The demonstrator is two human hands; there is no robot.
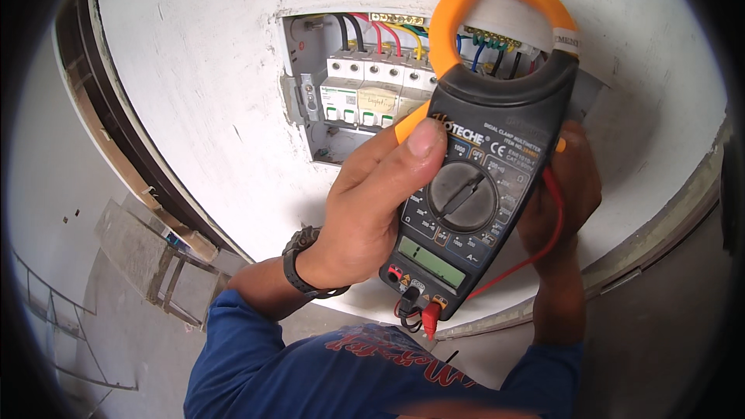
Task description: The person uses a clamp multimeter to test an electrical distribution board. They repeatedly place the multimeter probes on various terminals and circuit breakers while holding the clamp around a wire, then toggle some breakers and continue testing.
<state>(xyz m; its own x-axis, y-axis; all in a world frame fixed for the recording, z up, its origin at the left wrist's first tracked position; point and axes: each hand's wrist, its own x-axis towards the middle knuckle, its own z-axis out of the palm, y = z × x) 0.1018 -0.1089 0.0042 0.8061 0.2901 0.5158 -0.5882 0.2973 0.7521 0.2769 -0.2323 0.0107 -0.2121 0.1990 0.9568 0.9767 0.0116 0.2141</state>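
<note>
One clamp meter [497, 128], before the breaker box [320, 39]

Head view: long axis rises rightward, clamp end uppermost. My nearer left hand [369, 198] grips its left side; my right hand [580, 186] lies behind its right edge, hold: cannot tell.

Shows black on the body of the clamp meter [497, 120] by the left hand [369, 194], bright orange on its clamp ring [450, 23], dark grey on the dial [463, 196] and pale grey-green on the display [431, 264]. Runs red along the lead [559, 209] beside the right hand [570, 194]. Beyond both hands, ranges through black, red, yellow, green and blue in the wires [361, 27], white with green toggles on the breakers [365, 85], grey-scuffed white on the wall [186, 70]. Nearer than the hands, shows blue on the shirt [334, 372], patterned with red, pale-edged lettering.
</note>
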